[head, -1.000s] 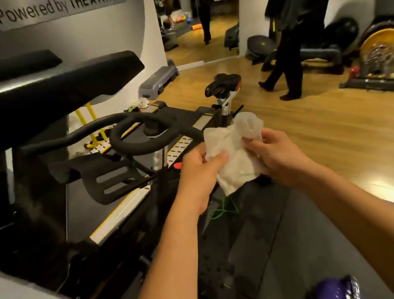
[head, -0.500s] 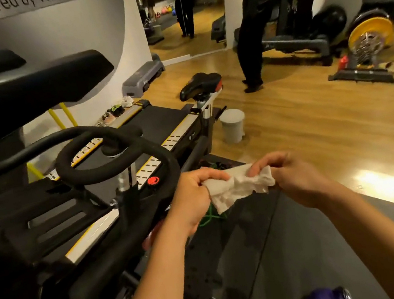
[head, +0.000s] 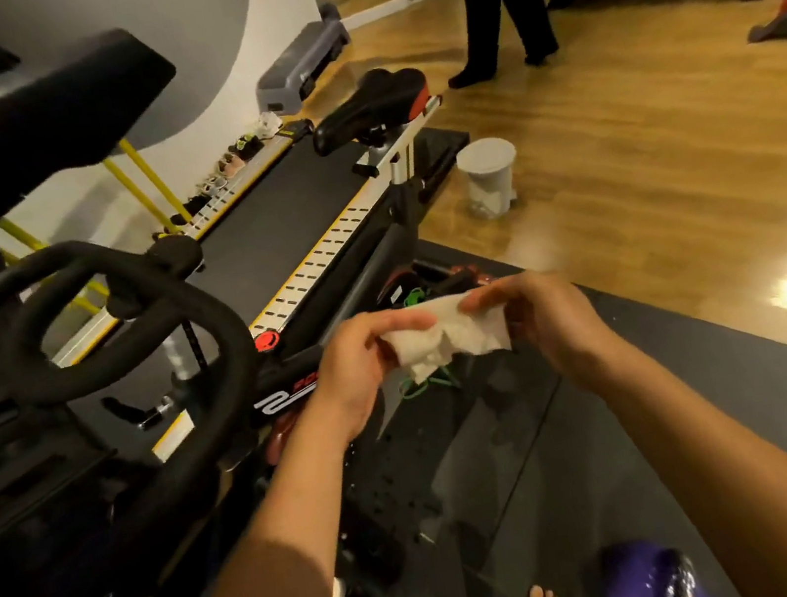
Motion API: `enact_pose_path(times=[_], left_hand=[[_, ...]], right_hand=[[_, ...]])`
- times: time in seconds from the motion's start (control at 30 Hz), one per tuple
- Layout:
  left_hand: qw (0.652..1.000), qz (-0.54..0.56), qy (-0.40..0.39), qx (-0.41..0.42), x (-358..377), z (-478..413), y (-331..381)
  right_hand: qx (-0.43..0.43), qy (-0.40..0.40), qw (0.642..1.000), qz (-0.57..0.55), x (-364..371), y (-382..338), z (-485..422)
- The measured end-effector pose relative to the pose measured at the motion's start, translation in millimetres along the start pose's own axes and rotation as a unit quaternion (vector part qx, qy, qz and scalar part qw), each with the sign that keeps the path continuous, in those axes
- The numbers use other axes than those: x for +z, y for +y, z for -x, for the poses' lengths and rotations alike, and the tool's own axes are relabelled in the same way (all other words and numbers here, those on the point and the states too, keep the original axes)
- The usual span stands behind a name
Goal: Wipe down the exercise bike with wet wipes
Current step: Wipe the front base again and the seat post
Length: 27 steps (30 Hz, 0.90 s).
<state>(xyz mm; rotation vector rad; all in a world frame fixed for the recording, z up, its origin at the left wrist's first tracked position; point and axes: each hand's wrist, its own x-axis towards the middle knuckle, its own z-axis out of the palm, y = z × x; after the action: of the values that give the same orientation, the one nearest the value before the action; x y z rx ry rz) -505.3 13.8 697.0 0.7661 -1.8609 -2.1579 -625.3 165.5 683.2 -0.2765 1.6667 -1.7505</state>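
Note:
A crumpled white wet wipe (head: 455, 337) hangs between both hands in the middle of the view. My left hand (head: 354, 372) pinches its left end and my right hand (head: 548, 319) pinches its right end. The black exercise bike fills the left side: looped handlebars (head: 141, 330) at left, the frame with a red knob (head: 267, 341) just left of my left hand, and the black and red saddle (head: 371, 98) farther back. The wipe is held beside the frame, not touching it.
A treadmill belt (head: 285, 222) runs behind the bike. A small white bin (head: 488, 175) stands on the wood floor right of the saddle. Another person's legs (head: 496, 5) stand at the back. A purple ball (head: 646, 574) lies near my bare feet on the dark mat (head: 710, 401).
My view has tilted down and my hands have lowered with the wipe, which went from held up and spread to bunched between both hands beside the frame.

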Motion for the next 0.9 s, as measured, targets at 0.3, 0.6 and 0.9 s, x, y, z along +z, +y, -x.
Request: enact_pose_path(times=[0.3, 0.6, 0.9], left_hand=[[0.984, -0.169, -0.008, 0.048, 45.6, -78.6, -6.1], [0.984, -0.169, -0.051, -0.003, 100.1, -196.1, -9.3], [0.984, -0.14, -0.083, -0.068, 156.8, -371.9, -12.7]], right_hand=[[-0.108, 0.067, 0.983, 0.134, -46.8, 3.6, -45.7], [-0.073, 0.146, 0.986, 0.044, -119.1, -8.6, -138.2], [0.011, 0.171, 0.982, 0.082, -188.9, -50.5, -282.9]])
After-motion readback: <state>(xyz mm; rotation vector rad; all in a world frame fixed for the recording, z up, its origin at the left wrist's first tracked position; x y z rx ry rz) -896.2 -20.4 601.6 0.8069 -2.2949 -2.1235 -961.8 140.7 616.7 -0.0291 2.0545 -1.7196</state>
